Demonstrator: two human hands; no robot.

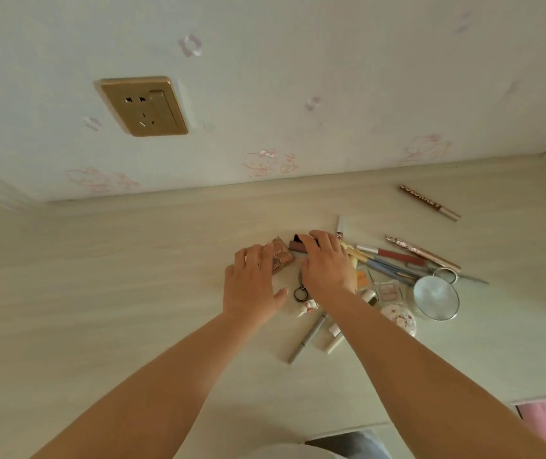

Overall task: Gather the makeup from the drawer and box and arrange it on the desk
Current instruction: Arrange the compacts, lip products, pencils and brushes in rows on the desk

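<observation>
Nearest to us, both of our bare forearms reach out over the pale desk [99, 293], which suggests we are arranging now, with the makeup already lying on the desk. Just ahead of our right forearm lie a grey pencil [308, 339] and a short pale tube [335, 341], set loose at the near edge of the heap, probably waiting their turn. A little further on a key ring with a small pink charm [304, 301] sits between our wrists.

Our left hand [251, 283] lies flat, fingers straight and relaxed, its fingertips resting on a brown patterned compact [281, 256]; we judge that it steadies or slides the compact into a row. Our right hand [328, 263] curls its fingers over a dark brown lipstick tube [300, 246] just beyond the compact, apparently to set it alongside.

To the right of that hand the rest of the makeup lies in a jumble: a fan of pencils and brushes [394, 263], a small clear pink palette [387, 291], a round pink-patterned case [401, 318] and a round mirror [435, 298]. Farthest off, well apart near the wall, lies a brown lettered stick [429, 202], perhaps already placed. Above, a gold socket [144, 106] sits on the patterned wall.
</observation>
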